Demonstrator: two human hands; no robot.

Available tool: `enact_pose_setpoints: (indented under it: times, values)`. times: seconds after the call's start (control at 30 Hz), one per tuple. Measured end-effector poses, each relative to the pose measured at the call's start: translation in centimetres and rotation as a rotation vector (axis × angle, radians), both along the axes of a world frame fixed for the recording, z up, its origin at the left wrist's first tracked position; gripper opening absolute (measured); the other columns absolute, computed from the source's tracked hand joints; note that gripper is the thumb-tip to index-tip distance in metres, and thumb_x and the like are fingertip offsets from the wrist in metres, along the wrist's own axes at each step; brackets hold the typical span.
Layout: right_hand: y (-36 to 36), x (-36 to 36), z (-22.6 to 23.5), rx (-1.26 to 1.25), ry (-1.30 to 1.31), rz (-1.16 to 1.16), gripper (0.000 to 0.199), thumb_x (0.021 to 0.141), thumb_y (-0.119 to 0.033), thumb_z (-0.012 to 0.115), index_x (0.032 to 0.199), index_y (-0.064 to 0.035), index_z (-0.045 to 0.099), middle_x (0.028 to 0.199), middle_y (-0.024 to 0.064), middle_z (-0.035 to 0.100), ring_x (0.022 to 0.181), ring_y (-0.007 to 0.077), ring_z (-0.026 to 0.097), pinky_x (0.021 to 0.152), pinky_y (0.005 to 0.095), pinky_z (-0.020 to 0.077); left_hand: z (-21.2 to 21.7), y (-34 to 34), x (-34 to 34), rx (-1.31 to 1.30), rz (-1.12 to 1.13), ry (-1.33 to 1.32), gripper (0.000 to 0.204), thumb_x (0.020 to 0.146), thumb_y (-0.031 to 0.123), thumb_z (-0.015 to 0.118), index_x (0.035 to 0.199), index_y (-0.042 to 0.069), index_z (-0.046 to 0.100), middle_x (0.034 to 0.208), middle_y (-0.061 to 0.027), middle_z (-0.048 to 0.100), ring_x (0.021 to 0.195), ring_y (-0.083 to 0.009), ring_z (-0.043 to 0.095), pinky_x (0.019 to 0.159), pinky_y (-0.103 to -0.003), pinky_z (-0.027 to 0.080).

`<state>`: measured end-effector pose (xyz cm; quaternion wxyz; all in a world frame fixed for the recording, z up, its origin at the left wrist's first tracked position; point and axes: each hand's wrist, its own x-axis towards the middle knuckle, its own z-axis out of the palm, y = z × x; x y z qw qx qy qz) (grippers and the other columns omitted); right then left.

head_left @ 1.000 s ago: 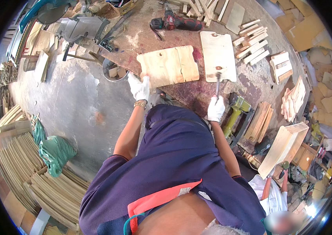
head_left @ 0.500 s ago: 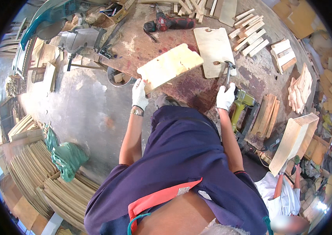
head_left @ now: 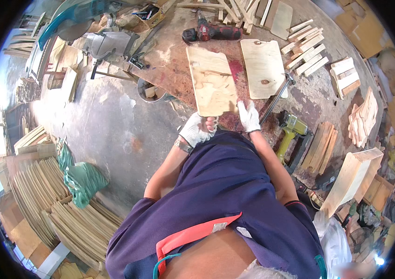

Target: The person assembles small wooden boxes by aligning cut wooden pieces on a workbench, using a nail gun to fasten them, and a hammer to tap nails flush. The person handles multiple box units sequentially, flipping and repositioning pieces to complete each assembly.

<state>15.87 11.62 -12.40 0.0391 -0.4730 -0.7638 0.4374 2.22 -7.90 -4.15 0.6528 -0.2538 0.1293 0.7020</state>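
Note:
My left hand (head_left: 198, 130), in a white glove, is closed around the near edge of a pale wooden board (head_left: 212, 83) with notched edges. The board stretches away from me over the bench. My right hand (head_left: 249, 117), also gloved, is beside the board's near right corner with its fingers stretched out; whether it touches the corner I cannot tell. Just right of that hand a hammer (head_left: 276, 98) lies slanted, its head over the corner of a second board (head_left: 263, 67) that has two dark-rimmed holes.
A red and black cordless drill (head_left: 211, 32) lies beyond the boards. A green nail gun (head_left: 291, 132) and wood strips (head_left: 319, 148) are at right. Far left stands a mitre saw (head_left: 74, 28); a metal bucket (head_left: 145, 90) is below the bench edge. A co-worker's white sleeve (head_left: 334, 239) shows lower right.
The board has turned from slanting rightward to pointing away from me, and my left hand now wraps its near edge. My right hand has let go of the hammer and moved toward the board.

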Motion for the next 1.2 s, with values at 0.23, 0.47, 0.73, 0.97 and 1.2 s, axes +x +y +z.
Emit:
enact_pose_setpoints:
  times: [0.23,0.47,0.73,0.97,1.2]
  values:
    - [1.8,0.0,0.9,-0.959,0.594,-0.532,0.028,0.096,-0.011,0.063,0.123,-0.0026,0.060,0.106,0.0080,0.066,0.082,0.0213,0.066,0.059,0.0375,0.0606,-2.3,0.1,1.0,-0.249,-0.212,0.186,0.029,0.109,0.023,0.038,0.121,0.002,0.054,0.107,-0.0159,0.067,0.081,-0.0227,0.065,0.063,-0.031,0.055]
    - [3.6,-0.4,4.8,-0.850,0.595,-0.380,0.049,0.094,-0.006,0.062,0.140,0.0058,0.052,0.115,0.0109,0.067,0.088,0.0187,0.068,0.056,0.0328,0.0617,-5.0,-1.2,-2.4,-0.475,0.040,0.393,0.038,0.106,0.049,0.042,0.103,0.012,0.053,0.126,-0.0154,0.063,0.108,-0.0331,0.063,0.094,-0.050,0.050]
    - [4.1,0.8,5.5,-0.857,0.636,-0.111,0.044,0.096,-0.007,0.061,0.138,0.0044,0.054,0.117,0.0093,0.068,0.092,0.0163,0.069,0.067,0.0309,0.0593,-4.5,1.0,-3.2,-0.488,0.450,0.657,0.021,0.106,0.033,0.054,0.100,0.013,0.059,0.098,0.0002,0.060,0.086,-0.0148,0.056,0.079,-0.033,0.048]
    - [2.7,2.2,5.7,-0.767,0.529,0.102,0.054,0.098,-0.019,0.068,0.144,-0.0004,0.046,0.128,0.0058,0.065,0.107,0.0121,0.062,0.094,0.0290,0.0502,1.3,1.6,-8.5,-0.768,0.135,1.874,0.026,0.102,0.020,0.059,0.103,-0.005,0.063,0.073,-0.0023,0.053,0.070,-0.0111,0.043,0.064,-0.031,0.041]
    - [2.8,1.7,4.8,-0.709,0.787,-0.209,0.059,0.106,-0.026,0.055,0.155,-0.0044,0.032,0.123,0.0133,0.062,0.102,0.0250,0.067,0.083,0.0384,0.0581,4.1,5.4,-11.7,-0.523,-0.308,2.211,0.031,0.095,0.021,0.065,0.117,-0.001,0.067,0.094,-0.0213,0.070,0.084,-0.0322,0.066,0.080,-0.038,0.052]
